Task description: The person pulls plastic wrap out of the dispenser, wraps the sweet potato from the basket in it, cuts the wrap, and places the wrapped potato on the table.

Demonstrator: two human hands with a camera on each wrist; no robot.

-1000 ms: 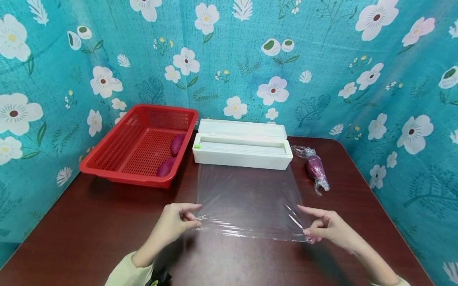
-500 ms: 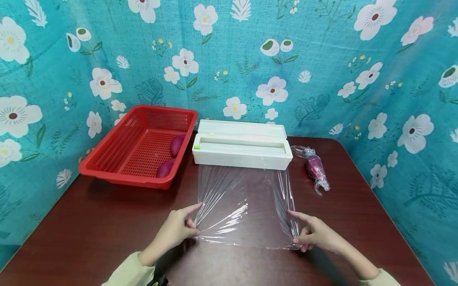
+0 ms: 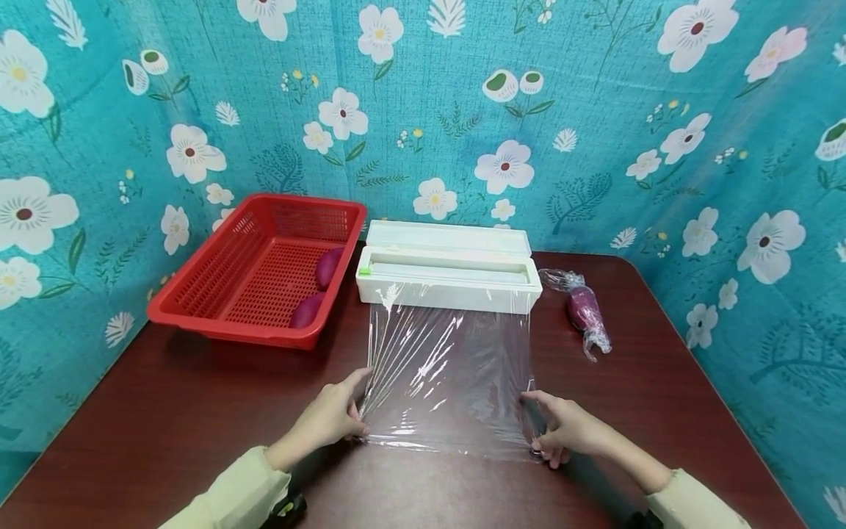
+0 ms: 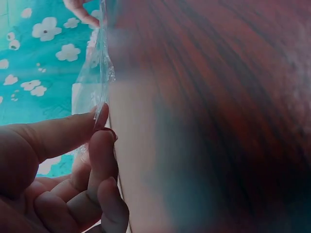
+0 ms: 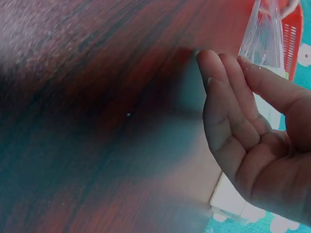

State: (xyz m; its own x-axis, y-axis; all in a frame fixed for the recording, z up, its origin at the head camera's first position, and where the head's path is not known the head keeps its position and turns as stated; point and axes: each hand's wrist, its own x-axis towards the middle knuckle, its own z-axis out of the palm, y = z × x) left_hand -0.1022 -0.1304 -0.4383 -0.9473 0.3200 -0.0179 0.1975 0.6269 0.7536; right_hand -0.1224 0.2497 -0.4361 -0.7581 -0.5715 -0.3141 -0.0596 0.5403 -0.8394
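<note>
A sheet of clear cling film stretches from the front of a white dispenser box, whose lid stands open at the back. My left hand pinches the film's near left corner between thumb and fingers; the left wrist view shows the film rising from that pinch. The near right corner is pinched by my right hand, its index finger extended along the film's edge. In the right wrist view the film runs off from the fingertips. Creases fan out from the left corner.
A red plastic basket holds two purple oval vegetables at the back left. Right of the box lies a purple vegetable wrapped in film. Behind the dark wooden table hangs a blue floral curtain.
Both hands have moved slightly toward the near edge, and the right hand has come inward. The film looks narrower and more creased, now lying up against the box's front.
</note>
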